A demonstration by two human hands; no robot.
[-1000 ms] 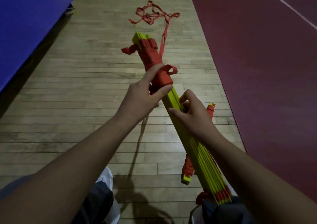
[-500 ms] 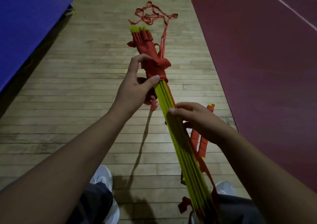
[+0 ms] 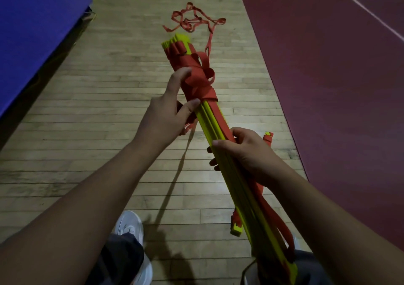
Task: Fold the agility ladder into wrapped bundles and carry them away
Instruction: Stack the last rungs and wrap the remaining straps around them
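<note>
Fingers of my left hand (image 3: 166,115) grip the red strap (image 3: 197,83) wrap; right hand (image 3: 249,156), at five o'clock, clasps the yellow rungs (image 3: 240,199).

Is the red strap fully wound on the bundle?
Partly: red strap wraps one end of the yellow bundle; its tail trails to a tangle on the floor.

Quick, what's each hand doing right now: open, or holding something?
Left hand: closed, gripping the red strap wrapped round the rungs.
Right hand: closed, gripping the bundle of yellow rungs mid-length.
</note>
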